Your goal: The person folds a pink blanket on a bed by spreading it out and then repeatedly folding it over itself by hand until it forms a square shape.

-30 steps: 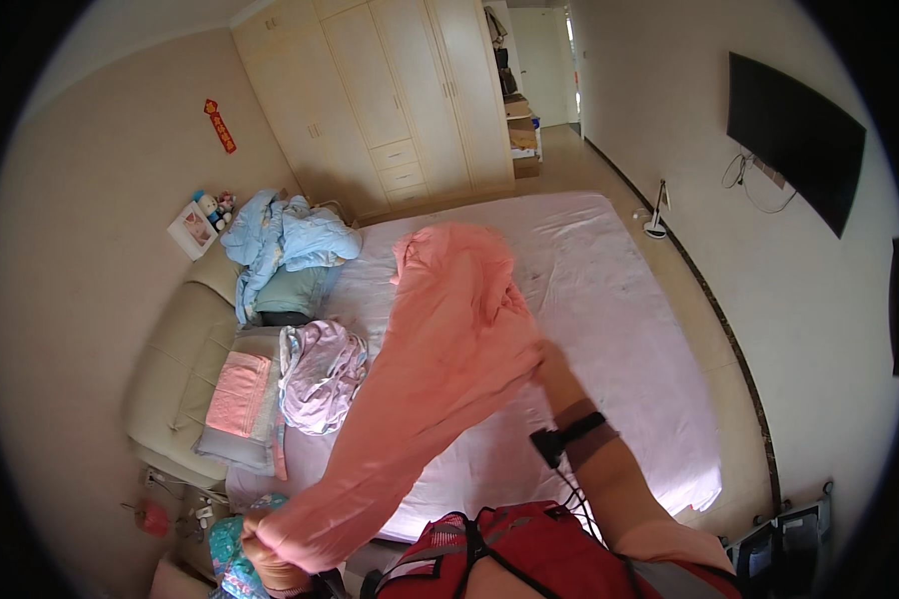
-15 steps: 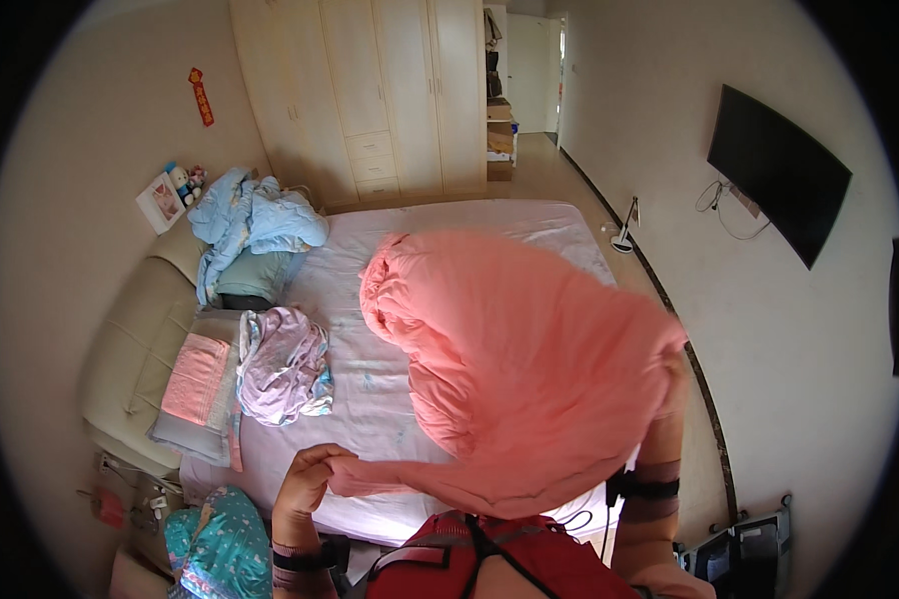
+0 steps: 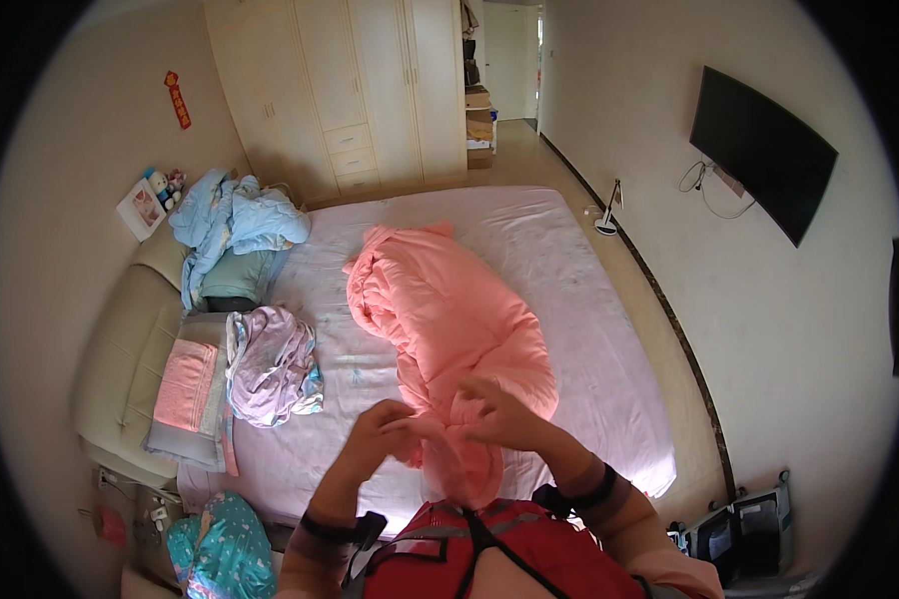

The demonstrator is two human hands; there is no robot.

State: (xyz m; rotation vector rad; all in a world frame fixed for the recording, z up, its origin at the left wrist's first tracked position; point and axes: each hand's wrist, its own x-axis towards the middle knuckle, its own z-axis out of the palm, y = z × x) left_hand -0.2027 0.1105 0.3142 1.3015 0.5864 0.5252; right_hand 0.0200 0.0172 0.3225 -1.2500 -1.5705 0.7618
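A pink quilt lies bunched lengthwise on the bed, its near end drawn up toward my body. My left hand is closed on the edge of this near end. Close to its right, my right hand has its bent fingers on the same part of the quilt, slightly blurred; it appears to grip the cloth. Between both hands a loose fold hangs down in front of my red garment. Beneath the quilt spreads a pale pink bed sheet.
Along the headboard lie a crumpled lilac cloth, a folded pink towel on a grey pillow, and a light blue quilt. A wardrobe stands beyond the bed. A television hangs on the right wall.
The quilt's raised, spread right side has come down and folded in to the left. My right hand has moved left, beside my left hand, which has moved slightly right.
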